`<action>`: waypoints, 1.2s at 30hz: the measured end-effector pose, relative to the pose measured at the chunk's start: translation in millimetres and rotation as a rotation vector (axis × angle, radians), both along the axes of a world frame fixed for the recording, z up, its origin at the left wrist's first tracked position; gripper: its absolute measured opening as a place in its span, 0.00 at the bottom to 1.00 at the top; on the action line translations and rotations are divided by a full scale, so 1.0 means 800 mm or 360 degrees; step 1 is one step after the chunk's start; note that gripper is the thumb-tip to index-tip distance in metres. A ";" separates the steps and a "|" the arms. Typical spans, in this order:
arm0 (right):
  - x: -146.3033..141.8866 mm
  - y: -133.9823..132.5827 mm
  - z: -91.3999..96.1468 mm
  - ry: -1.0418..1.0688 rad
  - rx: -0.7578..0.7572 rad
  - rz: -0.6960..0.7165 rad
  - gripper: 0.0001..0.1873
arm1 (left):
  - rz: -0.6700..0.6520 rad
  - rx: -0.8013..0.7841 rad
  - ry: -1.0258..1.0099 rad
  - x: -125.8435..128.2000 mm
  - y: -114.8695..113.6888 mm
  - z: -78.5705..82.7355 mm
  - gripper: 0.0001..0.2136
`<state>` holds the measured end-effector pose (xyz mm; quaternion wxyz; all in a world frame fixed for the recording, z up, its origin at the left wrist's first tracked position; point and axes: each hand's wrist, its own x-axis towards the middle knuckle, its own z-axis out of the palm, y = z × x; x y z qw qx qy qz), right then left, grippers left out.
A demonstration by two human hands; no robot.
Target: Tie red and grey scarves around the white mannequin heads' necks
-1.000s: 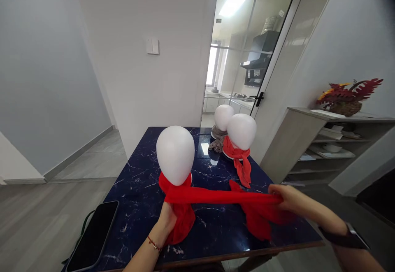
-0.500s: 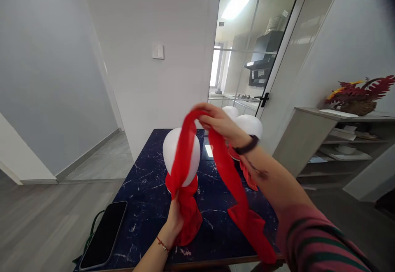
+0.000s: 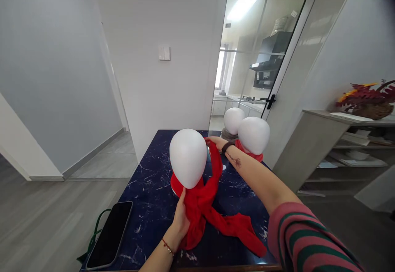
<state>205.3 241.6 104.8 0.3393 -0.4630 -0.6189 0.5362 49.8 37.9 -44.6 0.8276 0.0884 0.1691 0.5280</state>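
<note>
A smooth white mannequin head [image 3: 187, 156] stands on the table, with a red scarf [image 3: 210, 191] around its neck. My left hand [image 3: 180, 218] is closed on the scarf just below the head's chin, thumb pointing up. At the right side of the head, toward the back, my right hand [image 3: 217, 142] grips a raised length of the same scarf; its fingertips are partly hidden. One end of the scarf hangs down in front beside my left hand. The other end lies across the table toward the right front.
A dark blue marbled table [image 3: 148, 194] carries everything. A black phone [image 3: 109, 235] lies at its left front. Two more white heads, one nearer [image 3: 253, 135] with red cloth and one farther [image 3: 233, 119] with grey-brown cloth, stand at the back right. Shelves [image 3: 345, 156] stand right.
My right hand has swung the scarf length down and away, from above the front of the head to its right rear. The head is now unobstructed. My left hand keeps its hold below the chin.
</note>
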 end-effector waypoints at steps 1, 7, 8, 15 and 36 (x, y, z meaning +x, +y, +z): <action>0.014 -0.007 -0.014 -0.0034 -0.0093 -0.0035 0.11 | 0.0020 -0.0008 -0.0003 0.000 0.000 0.001 0.22; 0.081 -0.066 -0.072 -0.0110 -0.0553 -0.0098 0.09 | 0.0066 -0.0078 0.0037 -0.002 0.004 -0.011 0.20; 0.091 -0.078 -0.080 -0.0099 -0.0608 -0.0061 0.08 | 0.0072 -0.0089 0.0039 -0.002 0.006 -0.015 0.20; 0.157 -0.172 -0.075 -0.0350 -0.0867 0.0846 0.23 | 0.0133 -0.0158 0.0065 -0.001 0.007 -0.020 0.21; 0.052 -0.344 -0.008 -0.0796 0.0387 0.1406 0.10 | 0.0213 -0.0076 0.0620 0.008 -0.007 -0.018 0.15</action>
